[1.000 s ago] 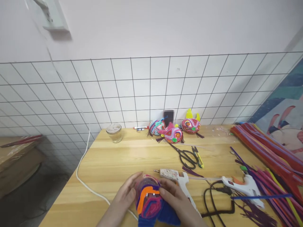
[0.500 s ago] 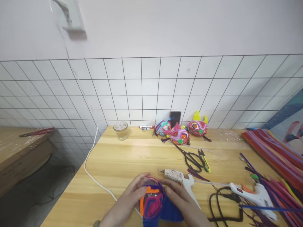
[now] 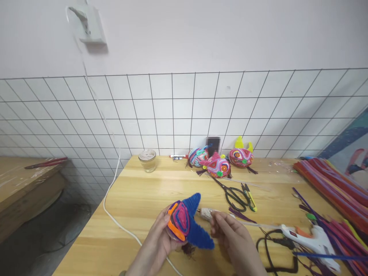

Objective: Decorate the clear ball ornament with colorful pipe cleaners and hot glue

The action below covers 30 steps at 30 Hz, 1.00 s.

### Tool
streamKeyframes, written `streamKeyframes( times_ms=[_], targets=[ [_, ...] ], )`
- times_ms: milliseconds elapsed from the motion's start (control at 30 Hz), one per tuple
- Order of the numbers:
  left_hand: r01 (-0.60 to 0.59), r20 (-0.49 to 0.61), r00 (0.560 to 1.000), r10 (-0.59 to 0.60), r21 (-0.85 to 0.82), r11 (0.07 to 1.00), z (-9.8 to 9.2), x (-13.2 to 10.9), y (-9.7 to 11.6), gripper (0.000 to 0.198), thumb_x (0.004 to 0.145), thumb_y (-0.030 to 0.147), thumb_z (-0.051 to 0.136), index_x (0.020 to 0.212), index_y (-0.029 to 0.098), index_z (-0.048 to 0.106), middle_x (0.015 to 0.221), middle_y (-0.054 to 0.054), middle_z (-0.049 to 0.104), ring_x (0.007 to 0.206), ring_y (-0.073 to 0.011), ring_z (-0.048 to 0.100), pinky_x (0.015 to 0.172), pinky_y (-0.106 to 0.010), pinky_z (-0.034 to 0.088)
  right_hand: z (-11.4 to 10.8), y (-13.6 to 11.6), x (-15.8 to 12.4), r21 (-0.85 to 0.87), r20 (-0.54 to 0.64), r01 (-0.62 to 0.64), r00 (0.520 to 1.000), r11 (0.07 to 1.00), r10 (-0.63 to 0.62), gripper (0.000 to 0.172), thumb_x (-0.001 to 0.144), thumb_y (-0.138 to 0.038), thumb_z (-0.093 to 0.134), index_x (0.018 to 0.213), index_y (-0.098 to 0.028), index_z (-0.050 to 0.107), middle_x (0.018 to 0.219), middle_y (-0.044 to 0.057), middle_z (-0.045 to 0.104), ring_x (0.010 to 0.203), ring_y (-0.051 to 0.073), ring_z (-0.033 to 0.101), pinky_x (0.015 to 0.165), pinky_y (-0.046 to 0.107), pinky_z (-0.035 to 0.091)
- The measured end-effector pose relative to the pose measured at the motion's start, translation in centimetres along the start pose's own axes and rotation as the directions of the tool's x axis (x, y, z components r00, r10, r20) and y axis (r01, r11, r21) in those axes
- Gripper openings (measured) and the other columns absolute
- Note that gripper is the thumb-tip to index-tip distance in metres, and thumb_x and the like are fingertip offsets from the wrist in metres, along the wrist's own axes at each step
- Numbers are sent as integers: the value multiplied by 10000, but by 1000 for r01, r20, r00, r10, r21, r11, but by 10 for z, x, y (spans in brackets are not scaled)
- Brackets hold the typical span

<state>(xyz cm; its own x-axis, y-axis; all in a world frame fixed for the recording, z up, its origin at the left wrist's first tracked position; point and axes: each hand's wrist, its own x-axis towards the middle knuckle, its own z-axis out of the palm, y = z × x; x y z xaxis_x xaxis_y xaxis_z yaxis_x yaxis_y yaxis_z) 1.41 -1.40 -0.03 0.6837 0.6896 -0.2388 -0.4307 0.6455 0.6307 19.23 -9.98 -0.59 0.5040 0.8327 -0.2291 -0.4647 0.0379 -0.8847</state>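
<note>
My left hand (image 3: 158, 237) is wrapped round a fish craft (image 3: 178, 221), its rounded body covered with orange, pink, purple and blue strips. A dark blue two-lobed tail (image 3: 201, 235) spreads from it to the right. Beneath the body a dark tassel (image 3: 188, 250) shows. To the right of the tail, my right hand (image 3: 228, 235) has its fingers curled, thumb against fingertips. Whether anything sits in that pinch I cannot make out. Just behind these fingers lies a white glue gun (image 3: 206, 213), mostly hidden by the hand.
Black-handled scissors (image 3: 234, 197) and a yellow cutter (image 3: 251, 199) lie beyond my right hand. A second glue gun (image 3: 313, 241) rests among cords at right, near bundled fuzzy stems (image 3: 333, 191). Finished fish crafts (image 3: 217, 166) and a glass cup (image 3: 147, 160) stand along the back. A white cable (image 3: 120, 222) crosses the left.
The fish craft has turned in my left hand, so its blue tail now points up and right. My right hand has let go of it and moved right, over the glue gun.
</note>
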Motion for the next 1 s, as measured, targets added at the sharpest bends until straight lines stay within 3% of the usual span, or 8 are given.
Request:
streamKeyframes(
  times_ms=[200, 433, 567, 800, 933, 1000],
  targets=[
    [-46, -15, 999, 44, -161, 986, -4, 3, -6, 310, 896, 343, 494, 1152, 223, 620, 1103, -107, 713, 940, -239, 661, 833, -422, 499, -1, 0, 1, -42, -2, 16, 1000, 999, -16, 347, 582, -473, 836, 575, -178, 653, 448, -40, 555, 410, 74, 450, 431, 196, 373],
    [-129, -49, 991, 122, -175, 976, 0, 2, -5, 304, 863, 272, 551, 1160, 256, 615, 1158, -79, 694, 989, -237, 649, 907, -442, 469, -4, 5, 3, -42, 34, 17, 999, 999, -16, 326, 546, -387, 881, 738, -191, 705, 638, -1, 701, 582, 131, 636, 623, 253, 508],
    [-203, -87, 977, 192, -141, 969, 3, 1, -5, 308, 830, 251, 612, 1134, 292, 630, 1158, -52, 691, 1003, -252, 647, 910, -455, 472, -1, 8, 3, -47, 41, 19, 999, 999, -17, 372, 517, -410, 886, 761, -195, 704, 689, 29, 731, 633, 175, 670, 674, 312, 526],
    [-226, -85, 972, 219, -82, 971, 8, 0, -4, 287, 795, 219, 656, 1080, 199, 683, 1108, -100, 708, 1021, -273, 639, 964, -462, 449, 2, 8, -2, -124, 90, 43, 995, 991, -32, 367, 568, -464, 844, 735, -173, 694, 535, -21, 611, 505, 127, 570, 537, 256, 450],
    [-216, -84, 974, 209, -90, 972, 8, 1, -6, 267, 787, 205, 663, 1052, 215, 696, 1080, -84, 720, 1022, -271, 645, 975, -460, 441, 3, 14, -5, -184, 134, 59, 990, 981, -34, 367, 702, -517, 733, 844, -185, 666, 470, -81, 473, 403, 80, 439, 448, 223, 364],
    [-210, -86, 975, 202, -91, 973, 8, 2, -7, 262, 792, 198, 659, 1049, 225, 696, 1089, -77, 714, 1029, -267, 642, 968, -453, 450, 4, 21, -5, -205, 150, 112, 985, 972, -81, 350, 695, -471, 749, 897, -202, 653, 533, -69, 506, 450, 94, 469, 461, 224, 374]
  ],
)
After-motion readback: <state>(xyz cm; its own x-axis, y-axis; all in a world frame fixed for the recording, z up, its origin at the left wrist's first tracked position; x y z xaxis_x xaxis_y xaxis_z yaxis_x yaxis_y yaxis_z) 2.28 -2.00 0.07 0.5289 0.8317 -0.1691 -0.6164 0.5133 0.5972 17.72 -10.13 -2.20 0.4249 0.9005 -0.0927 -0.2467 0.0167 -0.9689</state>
